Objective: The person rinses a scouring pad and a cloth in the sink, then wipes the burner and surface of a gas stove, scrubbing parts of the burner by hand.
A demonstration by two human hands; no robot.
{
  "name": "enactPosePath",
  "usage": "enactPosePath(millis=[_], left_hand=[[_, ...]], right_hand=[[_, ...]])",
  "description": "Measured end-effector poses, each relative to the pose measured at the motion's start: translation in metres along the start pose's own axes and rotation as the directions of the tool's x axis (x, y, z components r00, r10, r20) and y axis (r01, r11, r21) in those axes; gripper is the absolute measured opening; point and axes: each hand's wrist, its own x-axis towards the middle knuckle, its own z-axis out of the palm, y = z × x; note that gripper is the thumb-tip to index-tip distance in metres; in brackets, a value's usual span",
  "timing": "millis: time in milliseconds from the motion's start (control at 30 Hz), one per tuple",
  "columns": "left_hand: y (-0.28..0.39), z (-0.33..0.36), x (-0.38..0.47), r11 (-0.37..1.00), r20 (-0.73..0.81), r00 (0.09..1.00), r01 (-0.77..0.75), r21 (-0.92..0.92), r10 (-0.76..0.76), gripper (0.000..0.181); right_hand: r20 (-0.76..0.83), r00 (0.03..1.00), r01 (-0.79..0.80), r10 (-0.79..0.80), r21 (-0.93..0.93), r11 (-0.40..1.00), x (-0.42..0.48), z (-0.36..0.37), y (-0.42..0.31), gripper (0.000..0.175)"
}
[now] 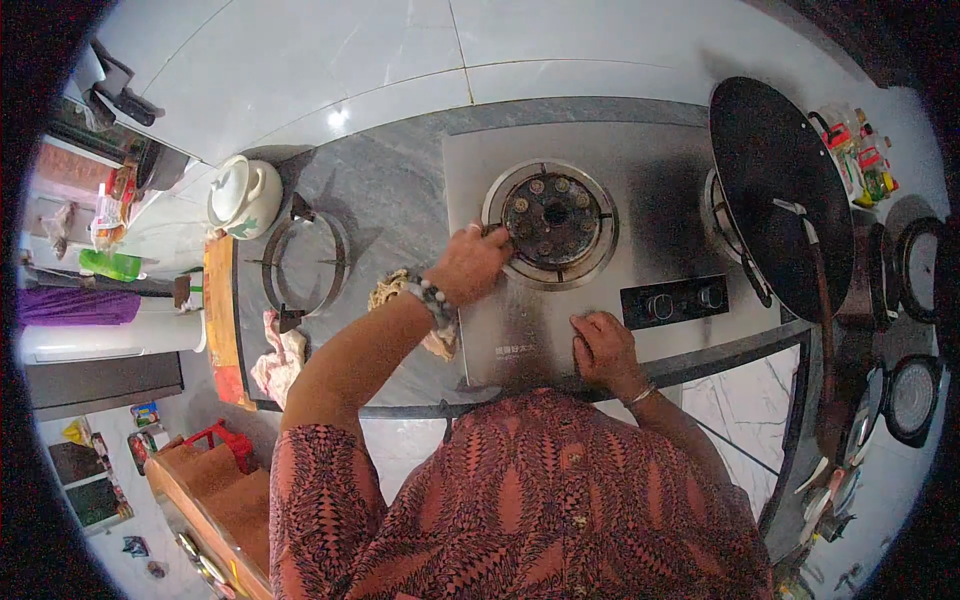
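My left hand (472, 261), with a beaded bracelet on its wrist, reaches to the left edge of a gas burner (553, 217). Its fingertips meet the metal ring (611, 232) around the dark burner head; whether they grip anything is hidden. My right hand (606, 349) rests with curled fingers near the front edge of the stainless-steel hob (555, 322), below the control knobs (660, 306). Nothing shows in it. Left of the hob, a round pan support (342, 262) lies on the grey countertop (375, 180). A crumpled cloth (390, 289) is partly behind my left wrist.
A large black wok (772, 195) leans over the right burner, a long-handled utensil (814, 240) across it. A white lidded pot (244, 196) stands at the back left. A pinkish cloth (279, 360) lies near the front left edge. Bottles (862, 157) stand at far right.
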Motion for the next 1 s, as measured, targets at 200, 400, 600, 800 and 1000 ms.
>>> enactPosePath(millis=[200,400,600,800,1000], left_hand=[[-0.009,0.013,0.003,0.999,0.029,0.999,-0.017,0.046,0.016,0.023],[-0.005,0.009,-0.002,0.998,-0.084,0.996,-0.003,-0.068,-0.003,0.032],[-0.001,0.022,-0.004,0.996,-0.041,0.995,-0.090,0.004,0.090,0.028],[-0.025,0.003,0.007,0.997,-0.052,0.996,0.072,0.041,-0.070,0.036],[-0.029,0.015,0.004,1.000,-0.056,0.998,0.006,0.024,-0.004,0.037]], right_hand=[[0.017,1.000,-0.015,0.015,0.013,1.000,0.003,-0.003,-0.002,0.031],[0.009,1.000,0.000,0.000,-0.003,1.000,0.001,0.001,0.001,0.032],[-0.005,1.000,0.000,0.000,0.012,1.000,0.002,0.003,0.001,0.032],[-0.002,1.000,-0.026,0.026,0.033,0.999,0.002,0.001,0.000,0.030],[-0.017,1.000,-0.008,0.008,0.024,1.000,0.002,0.002,0.001,0.031]])
